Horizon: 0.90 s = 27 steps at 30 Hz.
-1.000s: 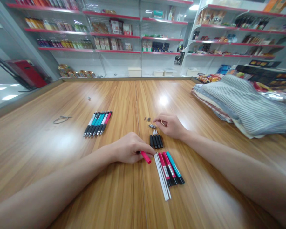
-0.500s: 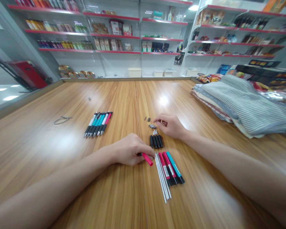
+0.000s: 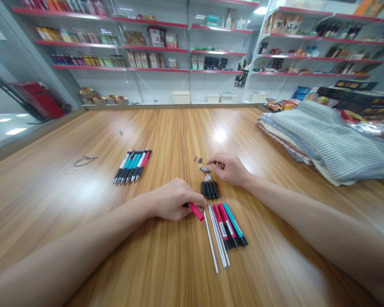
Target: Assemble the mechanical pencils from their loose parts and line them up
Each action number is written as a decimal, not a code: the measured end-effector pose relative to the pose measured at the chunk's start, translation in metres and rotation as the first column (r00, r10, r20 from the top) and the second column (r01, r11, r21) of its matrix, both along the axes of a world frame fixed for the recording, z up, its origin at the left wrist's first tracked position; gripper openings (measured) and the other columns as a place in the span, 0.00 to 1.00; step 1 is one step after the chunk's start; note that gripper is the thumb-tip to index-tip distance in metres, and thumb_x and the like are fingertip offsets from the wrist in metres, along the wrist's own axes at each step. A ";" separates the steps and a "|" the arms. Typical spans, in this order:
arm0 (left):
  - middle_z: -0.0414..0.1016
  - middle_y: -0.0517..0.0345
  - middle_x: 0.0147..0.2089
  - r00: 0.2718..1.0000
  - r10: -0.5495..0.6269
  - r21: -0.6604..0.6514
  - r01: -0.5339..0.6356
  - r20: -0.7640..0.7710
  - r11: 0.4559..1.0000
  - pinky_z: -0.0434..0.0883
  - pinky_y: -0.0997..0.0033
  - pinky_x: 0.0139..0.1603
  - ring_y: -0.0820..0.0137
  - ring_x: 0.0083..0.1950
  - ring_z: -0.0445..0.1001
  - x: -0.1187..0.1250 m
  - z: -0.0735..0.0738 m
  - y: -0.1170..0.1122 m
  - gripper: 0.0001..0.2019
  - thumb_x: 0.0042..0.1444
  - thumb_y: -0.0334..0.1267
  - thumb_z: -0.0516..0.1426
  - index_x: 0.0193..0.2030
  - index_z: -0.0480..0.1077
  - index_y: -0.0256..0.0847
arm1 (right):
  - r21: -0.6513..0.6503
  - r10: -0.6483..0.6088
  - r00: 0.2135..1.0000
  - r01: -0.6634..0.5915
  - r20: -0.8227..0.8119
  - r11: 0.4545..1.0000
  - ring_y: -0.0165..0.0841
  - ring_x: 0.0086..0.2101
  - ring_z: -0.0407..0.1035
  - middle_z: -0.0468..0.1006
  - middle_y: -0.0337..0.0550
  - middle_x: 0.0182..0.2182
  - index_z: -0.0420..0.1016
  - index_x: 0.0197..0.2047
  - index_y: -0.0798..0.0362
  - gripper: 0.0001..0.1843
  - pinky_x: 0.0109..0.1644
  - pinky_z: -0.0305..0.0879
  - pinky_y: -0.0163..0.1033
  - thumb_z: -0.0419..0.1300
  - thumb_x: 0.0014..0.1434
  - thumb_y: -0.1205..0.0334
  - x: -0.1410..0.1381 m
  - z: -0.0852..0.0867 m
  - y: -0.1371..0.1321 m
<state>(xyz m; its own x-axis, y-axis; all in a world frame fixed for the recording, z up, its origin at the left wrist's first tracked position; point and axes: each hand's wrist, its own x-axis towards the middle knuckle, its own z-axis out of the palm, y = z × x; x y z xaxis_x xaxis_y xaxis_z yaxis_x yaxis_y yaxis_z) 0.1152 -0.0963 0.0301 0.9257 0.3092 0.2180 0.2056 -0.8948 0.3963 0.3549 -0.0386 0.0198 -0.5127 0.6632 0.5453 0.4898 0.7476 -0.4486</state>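
1. The left hand was clenched around a red pen barrel. The barrel's red end jutted toward the near right, and a dark end showed on the other side of the fingers.
2. The right hand was held low over the table, its fingertips drawn together. I could not tell whether they pinched a small piece.
3. Just left of those fingertips lay a small cluster of silver pen parts, with a few small dark pieces just beyond it.
4. Nearer, between the two hands, black pen sections lay side by side, with their silver ends pointing far.
5. Just right of the red pen barrel, a bundle of white tubes lay beside red and teal pen barrels. A single white tube lay slightly apart on the bundle's left.
6. Well left of the hands, assembled pens with white, teal and red barrels lay in a tight row on the wooden table. Farther left lay a thin grey wire loop.
7. A folded striped cloth lay at the far right, and red-edged store shelves stocked with packaged goods stood beyond the table.
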 end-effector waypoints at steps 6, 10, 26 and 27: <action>0.76 0.61 0.28 0.999 -0.004 0.029 0.006 -0.049 1.000 0.64 0.78 0.30 0.74 0.28 0.75 0.000 0.007 -0.001 0.13 0.49 0.24 0.54 0.39 0.72 0.42 | -0.008 -0.005 1.000 0.005 -0.003 1.000 0.26 0.27 0.62 0.75 0.41 0.31 0.79 0.39 0.56 0.09 0.31 0.57 0.33 0.56 0.60 0.67 0.000 0.000 -0.001; 0.75 0.61 0.28 0.995 0.003 0.078 0.005 -0.099 0.997 0.63 0.75 0.29 0.72 0.28 0.74 0.000 0.009 -0.003 0.12 0.49 0.27 0.55 0.39 0.71 0.43 | -0.018 -0.006 1.000 0.006 0.001 1.000 0.26 0.27 0.62 0.75 0.41 0.30 0.79 0.39 0.56 0.10 0.32 0.57 0.33 0.56 0.60 0.67 0.000 0.000 0.000; 0.77 0.61 0.30 0.991 -0.021 0.176 0.044 -0.131 0.983 0.62 0.73 0.29 0.71 0.27 0.72 0.003 0.010 -0.007 0.08 0.52 0.29 0.54 0.39 0.68 0.43 | -0.027 -0.021 1.000 0.022 0.020 0.999 0.26 0.27 0.62 0.75 0.41 0.30 0.79 0.39 0.56 0.09 0.32 0.56 0.33 0.56 0.60 0.67 0.000 0.001 0.000; 0.77 0.61 0.30 0.991 -0.021 0.175 0.043 -0.130 0.984 0.63 0.73 0.29 0.71 0.27 0.72 0.003 0.010 -0.007 0.08 0.52 0.29 0.54 0.39 0.68 0.43 | -0.029 -0.020 1.000 0.021 0.020 0.999 0.26 0.27 0.62 0.75 0.41 0.30 0.79 0.39 0.56 0.10 0.32 0.56 0.33 0.56 0.60 0.67 0.000 0.001 0.000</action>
<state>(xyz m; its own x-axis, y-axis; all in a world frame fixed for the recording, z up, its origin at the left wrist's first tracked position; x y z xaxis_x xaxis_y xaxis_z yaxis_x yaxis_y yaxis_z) 0.1179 -0.1033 0.0400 0.9582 0.2460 0.1464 0.2142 -0.9554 0.2035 0.3548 -0.0387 0.0209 -0.5093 0.6890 0.5157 0.5135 0.7241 -0.4603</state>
